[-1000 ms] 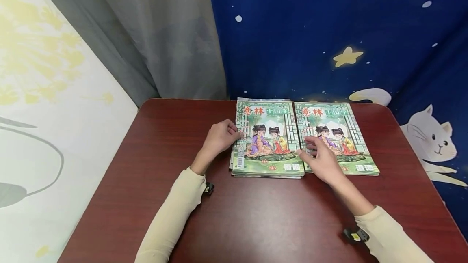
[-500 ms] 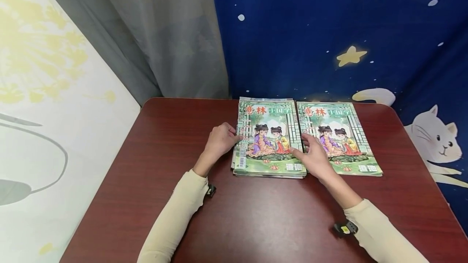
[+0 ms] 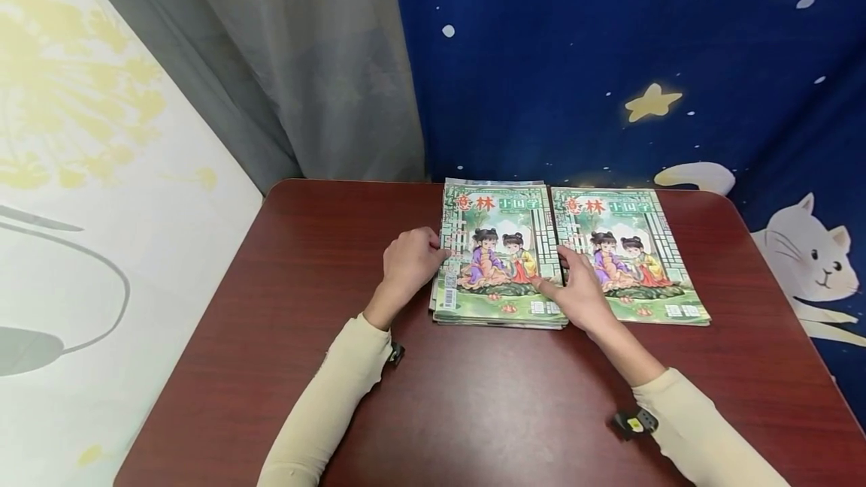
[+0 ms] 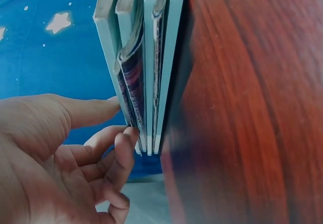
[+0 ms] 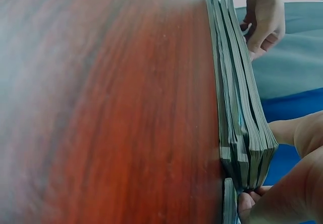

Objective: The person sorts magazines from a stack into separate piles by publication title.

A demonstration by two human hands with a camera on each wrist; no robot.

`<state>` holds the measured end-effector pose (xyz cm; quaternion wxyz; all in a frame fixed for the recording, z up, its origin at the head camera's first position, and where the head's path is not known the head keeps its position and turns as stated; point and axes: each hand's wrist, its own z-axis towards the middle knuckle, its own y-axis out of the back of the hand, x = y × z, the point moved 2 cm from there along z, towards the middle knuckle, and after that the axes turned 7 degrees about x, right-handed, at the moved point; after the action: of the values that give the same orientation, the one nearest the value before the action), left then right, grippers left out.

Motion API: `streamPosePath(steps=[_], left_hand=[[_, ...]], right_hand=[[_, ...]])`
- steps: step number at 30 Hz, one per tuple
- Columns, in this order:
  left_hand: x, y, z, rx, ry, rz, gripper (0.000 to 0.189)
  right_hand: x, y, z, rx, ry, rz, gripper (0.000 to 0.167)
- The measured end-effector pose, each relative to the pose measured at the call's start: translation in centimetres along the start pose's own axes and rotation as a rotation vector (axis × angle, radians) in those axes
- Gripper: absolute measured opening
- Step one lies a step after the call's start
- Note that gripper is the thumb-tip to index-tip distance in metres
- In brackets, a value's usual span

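Note:
A stack of several magazines [image 3: 506, 209] with green illustrated covers lies near the table's far edge, its edges slightly uneven. My left hand [image 3: 409, 260] is at its left side; in the left wrist view the thumb [image 4: 96, 112] lies on the top cover and curled fingers [image 4: 108, 138] touch the spine side. My right hand [image 3: 580, 293] grips the right edge, thumb on the cover; in the right wrist view its fingertips [image 5: 246, 203] are at the stack's side. Another magazine [image 3: 629, 269] with the same cover lies just right of the stack, behind my right hand.
The dark red wooden table [image 3: 473, 412] runs out in front of and beside the magazines. A grey curtain [image 3: 338, 81] and a blue curtain [image 3: 528, 66] hang behind the far edge. A pale patterned wall [image 3: 88, 261] stands at left.
My right hand has moved left, from over the right magazine to the stack's right edge. My left hand stays at the left edge, its fingers slightly more turned in. The stack looks unmoved.

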<state>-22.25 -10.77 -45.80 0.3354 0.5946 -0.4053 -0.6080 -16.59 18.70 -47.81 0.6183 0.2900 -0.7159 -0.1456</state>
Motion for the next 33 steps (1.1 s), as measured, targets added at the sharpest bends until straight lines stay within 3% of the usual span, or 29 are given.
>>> streamPosePath(steps=[5,9,13,19,22,28,33], left_hand=[[-0.6,0.2,-0.3,-0.044,-0.050,0.074,0.026],[-1.1,0.1,-0.4,-0.036,-0.038,0.041,0.037],[-1.3,0.0,-0.4,0.001,0.013,-0.032,0.029],[-1.4,-0.3,-0.6,0.073,0.082,-0.149,0.047],[-1.6,-0.5,-0.8,0.110,0.055,-0.246,0.048],[-2.4,-0.7,-0.9,0.193,-0.025,-0.406,0.046],[-3.2,-1.0,-1.0,0.202,-0.055,-0.523,0.047]], right_hand=[[0.1,0.0,0.0,-0.009,0.001,-0.024,0.090],[0.2,0.1,0.1,-0.005,-0.015,-0.033,0.092],[0.1,0.1,0.1,0.013,-0.046,0.020,0.094],[0.1,0.1,-0.1,0.064,-0.098,0.343,0.088],[0.3,0.3,-0.3,0.053,-0.097,0.420,0.085],[0.5,0.9,-0.7,-0.059,-0.080,0.402,0.076],[0.4,1.4,-0.8,-0.135,-0.066,0.460,0.074]])
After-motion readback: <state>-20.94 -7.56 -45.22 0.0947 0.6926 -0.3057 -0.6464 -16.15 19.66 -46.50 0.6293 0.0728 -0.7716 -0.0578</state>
